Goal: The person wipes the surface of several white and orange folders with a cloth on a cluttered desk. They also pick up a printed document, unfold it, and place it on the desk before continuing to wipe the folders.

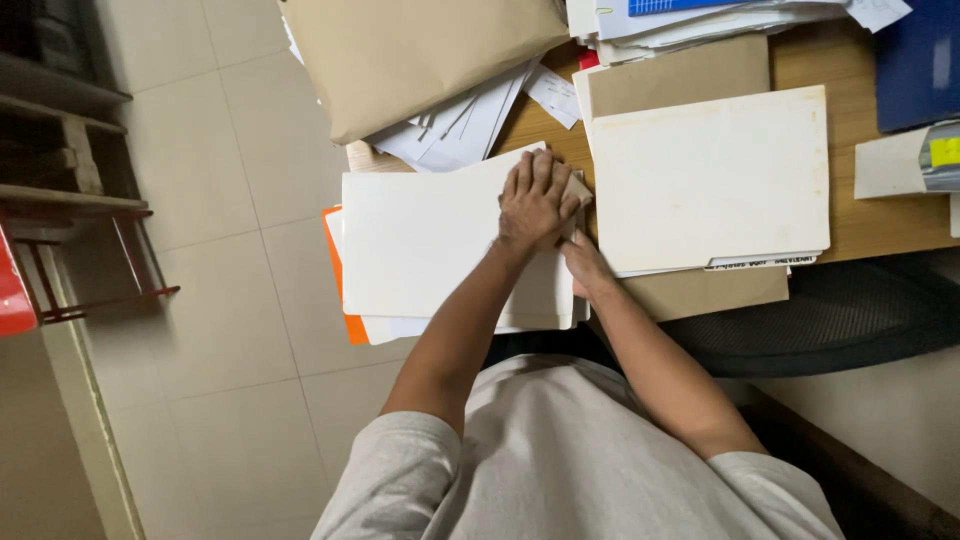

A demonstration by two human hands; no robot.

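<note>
Here, left hand presses flat, fingers unclenched, on the white folder; right hand, at four o'clock, grips its edge. Best keep edges squared, pressure even.

Two hands: left hand, right hand. Two white folders, one under the hands, one to the right. One big tan envelope. One orange folder. One blue binder. One wooden bench. Loose papers: too many to count.
</note>
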